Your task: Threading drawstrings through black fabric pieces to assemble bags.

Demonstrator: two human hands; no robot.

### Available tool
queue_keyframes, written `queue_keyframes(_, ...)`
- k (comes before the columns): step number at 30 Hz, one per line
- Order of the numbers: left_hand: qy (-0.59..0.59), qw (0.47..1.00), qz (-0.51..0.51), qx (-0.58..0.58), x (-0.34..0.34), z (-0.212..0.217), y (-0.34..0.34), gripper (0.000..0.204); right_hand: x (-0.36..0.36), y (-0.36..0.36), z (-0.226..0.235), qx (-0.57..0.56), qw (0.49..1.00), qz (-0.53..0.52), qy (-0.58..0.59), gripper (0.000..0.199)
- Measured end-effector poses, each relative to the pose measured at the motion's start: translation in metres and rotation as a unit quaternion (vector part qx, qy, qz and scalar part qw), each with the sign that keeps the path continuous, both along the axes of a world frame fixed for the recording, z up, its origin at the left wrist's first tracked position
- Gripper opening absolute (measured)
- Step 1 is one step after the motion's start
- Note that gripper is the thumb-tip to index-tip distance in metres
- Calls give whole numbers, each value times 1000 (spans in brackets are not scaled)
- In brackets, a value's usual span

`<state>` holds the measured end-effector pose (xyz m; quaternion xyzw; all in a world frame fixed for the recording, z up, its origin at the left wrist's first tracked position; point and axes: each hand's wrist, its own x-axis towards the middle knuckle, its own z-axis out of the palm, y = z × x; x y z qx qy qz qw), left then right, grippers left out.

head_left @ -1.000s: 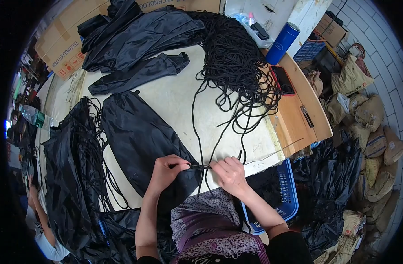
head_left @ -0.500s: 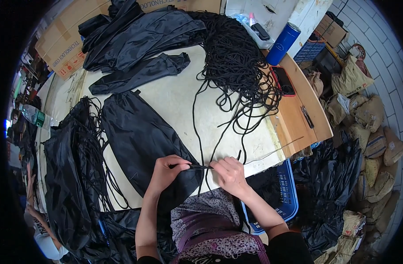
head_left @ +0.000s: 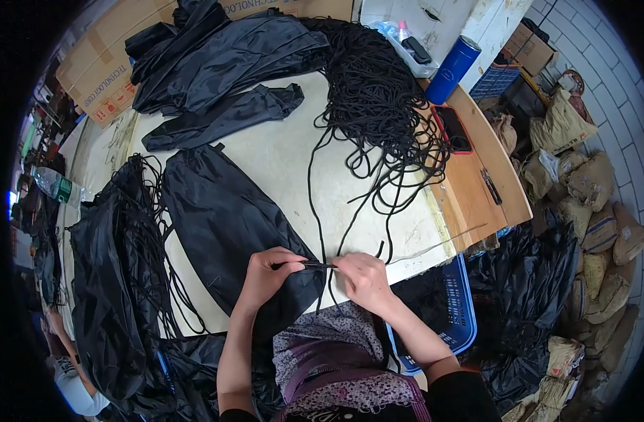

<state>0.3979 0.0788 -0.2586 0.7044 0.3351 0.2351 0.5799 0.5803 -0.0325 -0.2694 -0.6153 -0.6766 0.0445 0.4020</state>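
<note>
A black fabric bag (head_left: 220,204) lies lengthwise on the pale tabletop, its near end reaching the table's front edge. My left hand (head_left: 269,279) is closed in a pinch at that bag's right near corner. Close beside it, my right hand (head_left: 364,281) is closed, thumb and fingers pinching a thin black cord (head_left: 343,239). A short dark strip spans the small gap between my fingertips; fabric and cord are hard to tell apart there. Loose cord strands cross this gap and hang toward the table edge. One cord tip sticks up behind my right hand.
A tangled heap of black cords (head_left: 375,77) lies at the back right, near a blue cylindrical can (head_left: 454,70) and a red-edged phone (head_left: 452,130). More black fabric (head_left: 230,56) is piled at the back; corded bags (head_left: 114,260) hang left. A blue basket (head_left: 462,309) stands below right.
My right hand has shifted slightly left, closer to my left hand, and the cord tip behind it has moved a little. My left hand stays in place.
</note>
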Motion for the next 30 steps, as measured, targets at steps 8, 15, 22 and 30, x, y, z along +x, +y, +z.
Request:
queue_keyframes(8,82,957,7,278,8,18,-23,13,-3,9,22,-85,995,49,-5,13)
queue_keyframes(15,93,922,130,352,-18,40,-26,14,19,6,28,-55,995,74,-40,18)
queue_keyframes(22,61,915,110,383,-14,64,-37,15,12,-4,45,36,995,81,-43,12)
queue_keyframes(30,43,873,75,481,-1,82,-51,22,4,-17,55,-44,995,88,14,14)
